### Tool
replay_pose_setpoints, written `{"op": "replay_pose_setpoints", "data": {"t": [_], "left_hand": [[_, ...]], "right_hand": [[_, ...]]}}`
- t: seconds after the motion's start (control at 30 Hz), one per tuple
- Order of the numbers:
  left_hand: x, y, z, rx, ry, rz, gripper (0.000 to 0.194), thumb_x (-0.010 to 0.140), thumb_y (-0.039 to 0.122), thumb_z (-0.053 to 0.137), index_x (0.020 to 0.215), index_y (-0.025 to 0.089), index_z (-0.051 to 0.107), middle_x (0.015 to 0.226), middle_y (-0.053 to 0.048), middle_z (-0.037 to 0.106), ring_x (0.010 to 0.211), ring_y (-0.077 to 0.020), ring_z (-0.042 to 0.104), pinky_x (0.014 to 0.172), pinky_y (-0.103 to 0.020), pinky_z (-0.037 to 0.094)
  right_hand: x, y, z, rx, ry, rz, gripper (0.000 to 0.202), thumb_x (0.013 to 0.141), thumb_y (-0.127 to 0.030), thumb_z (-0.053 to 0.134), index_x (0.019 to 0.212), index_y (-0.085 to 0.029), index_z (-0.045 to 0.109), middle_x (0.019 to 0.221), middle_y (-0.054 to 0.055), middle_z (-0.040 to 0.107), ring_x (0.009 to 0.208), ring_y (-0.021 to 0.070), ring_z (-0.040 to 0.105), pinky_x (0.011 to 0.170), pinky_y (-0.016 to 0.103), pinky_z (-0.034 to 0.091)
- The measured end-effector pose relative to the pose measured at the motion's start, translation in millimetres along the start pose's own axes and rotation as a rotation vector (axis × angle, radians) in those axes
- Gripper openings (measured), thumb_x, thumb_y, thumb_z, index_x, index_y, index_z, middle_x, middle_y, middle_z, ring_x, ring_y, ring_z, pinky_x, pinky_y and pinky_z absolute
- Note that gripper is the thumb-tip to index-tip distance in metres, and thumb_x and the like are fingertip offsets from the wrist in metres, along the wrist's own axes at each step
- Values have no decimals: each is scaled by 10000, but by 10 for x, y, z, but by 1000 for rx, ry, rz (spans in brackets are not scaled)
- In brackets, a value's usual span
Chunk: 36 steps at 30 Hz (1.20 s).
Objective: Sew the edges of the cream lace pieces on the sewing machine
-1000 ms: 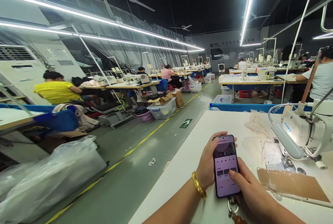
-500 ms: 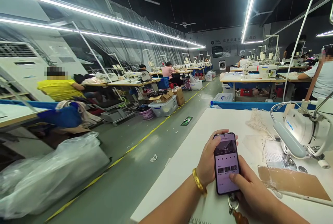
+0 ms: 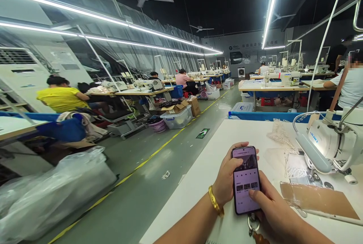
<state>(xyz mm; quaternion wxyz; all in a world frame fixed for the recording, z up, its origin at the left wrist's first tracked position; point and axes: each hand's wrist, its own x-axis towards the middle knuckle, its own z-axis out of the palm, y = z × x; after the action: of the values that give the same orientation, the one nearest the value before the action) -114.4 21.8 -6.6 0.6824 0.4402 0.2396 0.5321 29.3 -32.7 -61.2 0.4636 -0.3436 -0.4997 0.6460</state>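
- While one phone stands upright over the near edge of the white table, two hands share it, and its screen is lit.
- Left hand is wrapped round the phone's left side, fingers curled behind, thumb over the top corner; one gold bangle sits on the wrist.
- Right hand cups the lower right edge, its thumb touching the screen.
- One keyring hangs under the phone.
- One sewing machine stands to the right, with one brown card in front of it.
- One lace scrap lies beyond the phone.
- One person in yellow sits across the aisle.
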Motion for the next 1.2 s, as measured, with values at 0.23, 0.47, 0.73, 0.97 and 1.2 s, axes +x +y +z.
{"op": "replay_pose_setpoints", "data": {"t": [0.23, 0.47, 0.73, 0.97, 1.2], "left_hand": [[-1, -6, -1, 7, 7, 7, 450, 811, 318, 717, 1232, 191, 620, 1190, -162, 763, 1086, -335, 719, 873, -414, 560], [-12, -3, 2, -8, 1, 4, 413, 860, 376, 710, 1224, 201, 629, 1192, -157, 764, 1079, -331, 721, 875, -411, 560], [-11, -11, -6, -12, 5, 4, 425, 848, 382, 735, 1221, 200, 643, 1189, -152, 764, 1074, -333, 720, 874, -407, 558], [10, 1, 1, -7, 23, -1, 436, 852, 383, 717, 1227, 189, 609, 1164, -157, 771, 1034, -311, 730, 822, -382, 561], [53, -10, -11, -62, 32, -5, 422, 840, 375, 719, 1199, 177, 621, 1120, -142, 779, 980, -286, 735, 803, -366, 559]], "right_hand": [[-7, -17, -6, -31, -5, -10, 317, 950, -357, 581, 1249, -252, 601, 1138, 69, 676, 1102, 275, 616, 951, 414, 499], [4, 8, -11, -27, 0, -23, 325, 947, -371, 594, 1253, -261, 606, 1123, 61, 676, 1115, 278, 617, 965, 411, 497], [-5, 7, -13, -37, -3, -41, 344, 944, -341, 600, 1278, -257, 603, 1153, 63, 685, 1125, 274, 619, 986, 413, 495], [10, -14, -63, -126, -78, -69, 518, 790, -169, 587, 1301, -249, 549, 1034, 27, 644, 969, 239, 624, 874, 386, 519], [14, -183, -147, -339, -134, -21, 707, 721, -157, 583, 1415, -239, 475, 1084, 28, 647, 1124, 285, 620, 956, 427, 511]]}}
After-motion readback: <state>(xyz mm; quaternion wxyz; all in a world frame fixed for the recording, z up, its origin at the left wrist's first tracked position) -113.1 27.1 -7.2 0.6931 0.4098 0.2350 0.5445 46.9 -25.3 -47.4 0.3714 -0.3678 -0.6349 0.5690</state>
